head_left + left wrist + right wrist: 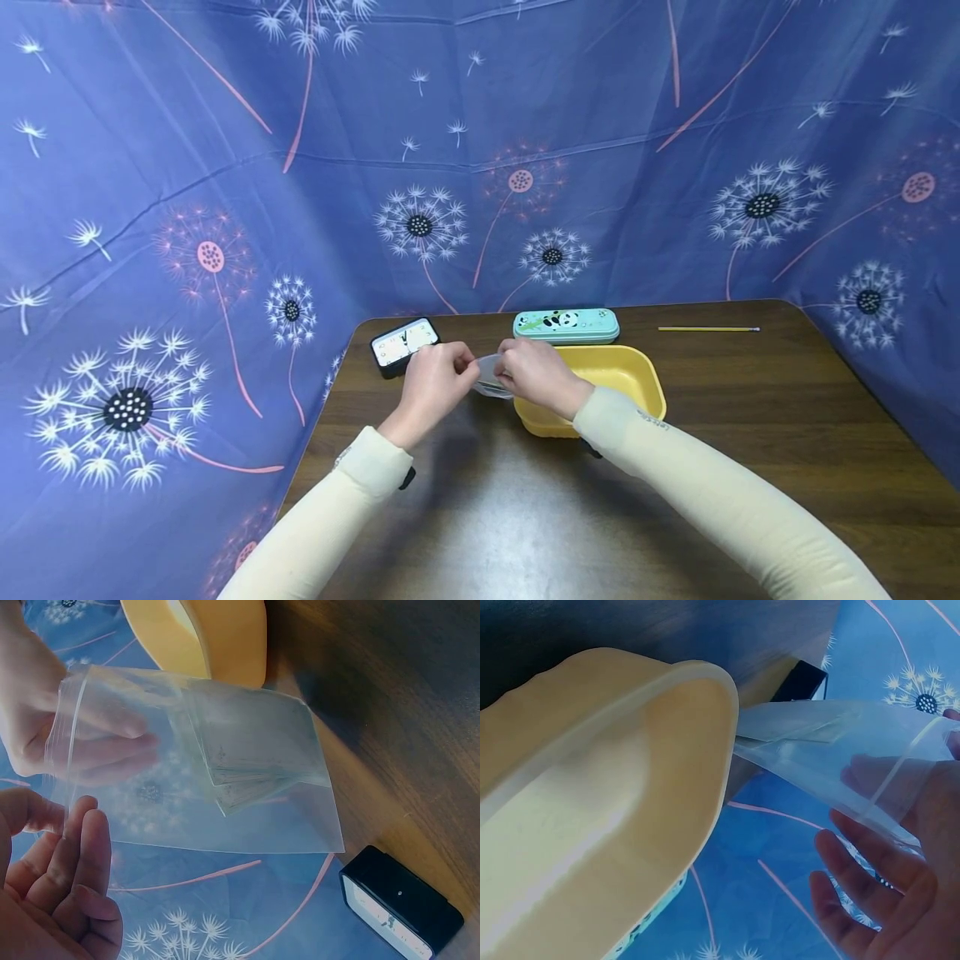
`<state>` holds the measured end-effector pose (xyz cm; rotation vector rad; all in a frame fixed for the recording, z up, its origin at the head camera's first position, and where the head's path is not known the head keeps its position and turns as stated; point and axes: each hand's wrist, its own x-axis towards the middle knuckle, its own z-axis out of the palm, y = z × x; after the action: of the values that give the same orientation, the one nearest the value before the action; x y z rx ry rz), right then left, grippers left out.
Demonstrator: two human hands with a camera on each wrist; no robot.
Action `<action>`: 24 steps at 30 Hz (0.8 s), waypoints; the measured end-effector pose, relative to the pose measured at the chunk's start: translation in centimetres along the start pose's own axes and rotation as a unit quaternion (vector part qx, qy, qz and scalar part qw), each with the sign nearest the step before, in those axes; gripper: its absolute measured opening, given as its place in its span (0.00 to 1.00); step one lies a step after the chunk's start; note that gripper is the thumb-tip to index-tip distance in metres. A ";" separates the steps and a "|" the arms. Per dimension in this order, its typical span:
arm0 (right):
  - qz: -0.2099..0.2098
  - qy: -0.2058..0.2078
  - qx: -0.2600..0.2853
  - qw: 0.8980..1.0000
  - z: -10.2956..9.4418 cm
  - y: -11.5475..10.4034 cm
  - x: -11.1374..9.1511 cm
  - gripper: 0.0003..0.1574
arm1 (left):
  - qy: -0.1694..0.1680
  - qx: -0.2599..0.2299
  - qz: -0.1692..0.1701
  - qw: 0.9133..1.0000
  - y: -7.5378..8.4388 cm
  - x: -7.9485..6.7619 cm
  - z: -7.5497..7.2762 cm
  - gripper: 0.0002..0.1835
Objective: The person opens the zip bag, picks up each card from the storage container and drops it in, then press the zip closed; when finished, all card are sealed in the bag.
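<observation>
A clear zip-lock bag with a small stack of thin flat sheets inside is held up between both hands, left of the yellow bin. My left hand pinches one edge of the bag by the zip strip; its other fingers curl loosely below. My right hand grips the mouth at the opposite edge. Some of its fingers show through the plastic; whether they are inside or behind it, I cannot tell. What the sheets are is unclear through the plastic.
The open yellow bin stands under my right forearm. A black-cased clock is at the back left. Behind the bin lies a mint panda pencil case. A yellow pencil lies at the back right, near the hanging blue cloth.
</observation>
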<state>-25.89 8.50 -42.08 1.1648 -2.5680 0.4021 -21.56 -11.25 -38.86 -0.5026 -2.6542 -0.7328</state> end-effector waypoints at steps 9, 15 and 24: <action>0.015 0.024 0.072 0.997 -1.5 -0.7 -0.1 0.04 | 0.012 0.007 -0.008 1.000 -0.9 -0.4 -0.6 0.07; 0.082 0.008 0.128 0.988 -2.9 -0.6 -1.3 0.22 | 0.016 0.000 -0.013 1.000 -1.2 -0.2 -0.8 0.07; 0.104 -0.039 0.119 0.987 -3.3 0.7 -3.1 0.31 | 0.019 -0.014 -0.027 0.999 -1.5 0.3 -1.1 0.08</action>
<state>-24.01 12.25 -40.32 1.0034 -2.7799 0.7417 -22.26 -12.97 -38.50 -0.4225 -2.6351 -0.7880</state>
